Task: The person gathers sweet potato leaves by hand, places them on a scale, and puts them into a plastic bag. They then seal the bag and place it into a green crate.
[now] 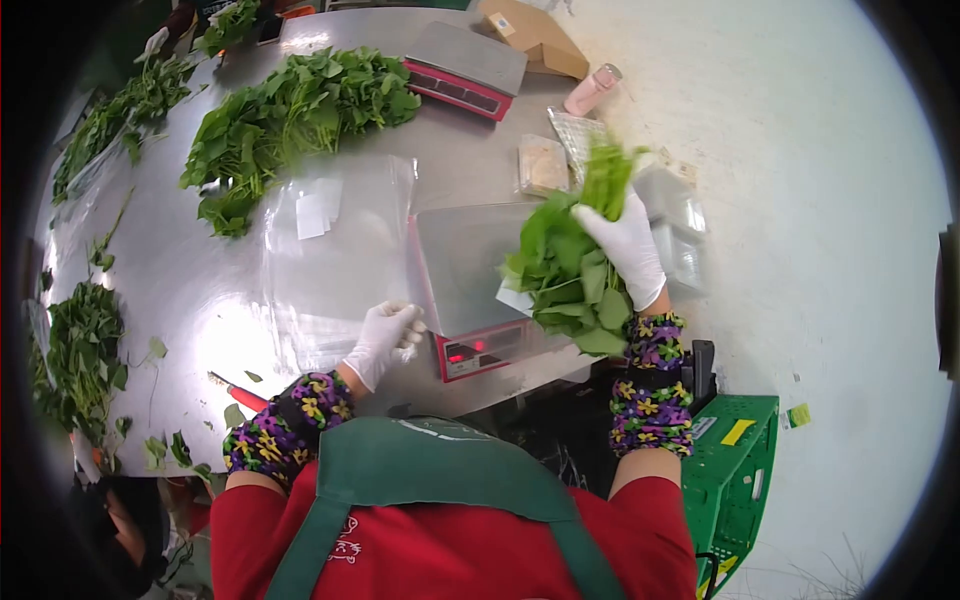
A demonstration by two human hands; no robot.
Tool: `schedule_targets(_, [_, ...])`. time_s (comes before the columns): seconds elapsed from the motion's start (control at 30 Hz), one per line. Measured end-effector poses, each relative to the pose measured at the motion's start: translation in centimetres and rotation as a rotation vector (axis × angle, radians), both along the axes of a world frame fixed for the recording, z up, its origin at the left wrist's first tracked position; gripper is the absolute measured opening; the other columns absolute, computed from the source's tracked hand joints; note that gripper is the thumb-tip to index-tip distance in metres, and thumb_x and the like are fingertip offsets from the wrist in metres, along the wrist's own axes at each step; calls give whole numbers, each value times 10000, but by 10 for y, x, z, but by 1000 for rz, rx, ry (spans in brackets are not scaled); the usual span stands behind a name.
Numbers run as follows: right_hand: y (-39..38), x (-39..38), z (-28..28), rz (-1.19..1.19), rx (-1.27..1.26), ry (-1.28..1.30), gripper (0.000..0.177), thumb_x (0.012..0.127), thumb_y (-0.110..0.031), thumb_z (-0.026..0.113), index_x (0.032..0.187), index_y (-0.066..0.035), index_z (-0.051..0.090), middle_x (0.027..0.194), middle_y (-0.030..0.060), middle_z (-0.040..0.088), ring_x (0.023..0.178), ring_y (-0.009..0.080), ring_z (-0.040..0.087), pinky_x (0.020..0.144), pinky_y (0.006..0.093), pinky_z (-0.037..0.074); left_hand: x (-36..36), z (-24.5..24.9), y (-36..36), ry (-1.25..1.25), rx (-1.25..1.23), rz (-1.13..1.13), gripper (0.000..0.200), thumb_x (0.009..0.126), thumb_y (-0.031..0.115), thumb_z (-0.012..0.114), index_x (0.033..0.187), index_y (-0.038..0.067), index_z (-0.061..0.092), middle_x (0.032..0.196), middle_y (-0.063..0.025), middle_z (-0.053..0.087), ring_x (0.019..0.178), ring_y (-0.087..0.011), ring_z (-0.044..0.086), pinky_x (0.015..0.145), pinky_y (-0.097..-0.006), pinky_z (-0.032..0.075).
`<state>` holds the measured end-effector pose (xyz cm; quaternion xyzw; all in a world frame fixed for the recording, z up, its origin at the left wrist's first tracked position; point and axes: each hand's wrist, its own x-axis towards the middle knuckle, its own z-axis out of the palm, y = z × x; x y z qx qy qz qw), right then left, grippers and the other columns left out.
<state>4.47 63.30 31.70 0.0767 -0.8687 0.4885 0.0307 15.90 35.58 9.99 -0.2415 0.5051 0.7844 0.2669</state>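
My right hand [628, 245], in a white glove, grips a bunch of leafy greens [572, 262] by its stems, leaves hanging toward me. The bunch is over the right part of a red-edged scale [465, 265] with a lit red display. My left hand [385, 340], also gloved, has its fingers curled near the scale's front left corner; whether they pinch anything is too small to tell. Left of the scale lies a stack of clear plastic bags [340, 265] with white labels [318, 210] on top. Beyond the bags is a large pile of greens [300, 115].
A second scale [465, 70], a cardboard box [535, 38] and a pink bottle [593, 90] stand at the back. Red-handled scissors [240, 392] lie front left. More greens [85, 345] line the left side. A green crate [735, 480] is at my right. Another person's gloved hand [153, 45] shows far left.
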Motion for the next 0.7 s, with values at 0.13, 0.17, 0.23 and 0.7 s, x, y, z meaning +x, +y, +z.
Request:
schedule_targets(0.13, [-30,-13,-32,240,1042,381,477,663,-321,804,974,-71,544,833,129,634,783,322,654,680,416,510,13,4,28,-42,7,-21,172,952,220,627,968,49,625,830,-86,711,623,-124,673,522,-230,506])
schedule_targets(0.17, [-44,-16,-51,286,1213,286,511,645,-344,821,993,-93,544,871,112,640,837,286,659,731,399,498,13,6,35,-54,21,-18,181,965,237,622,958,57,625,862,-87,722,670,-130,696,559,-228,515])
schedule_targets(0.23, [-63,-18,-108,384,1315,128,504,648,-344,827,1005,-109,559,909,104,658,911,277,655,819,419,474,14,9,45,-29,29,-23,197,976,250,611,970,54,629,865,-84,721,674,-132,695,568,-228,514])
schedule_targets(0.7, [-63,-23,-144,408,1158,100,492,661,-302,780,1056,-94,574,939,127,660,914,307,651,818,434,492,-65,-55,-10,1314,-1398,-321,203,836,290,662,967,136,651,1061,-85,600,1112,-307,539,1000,-489,399])
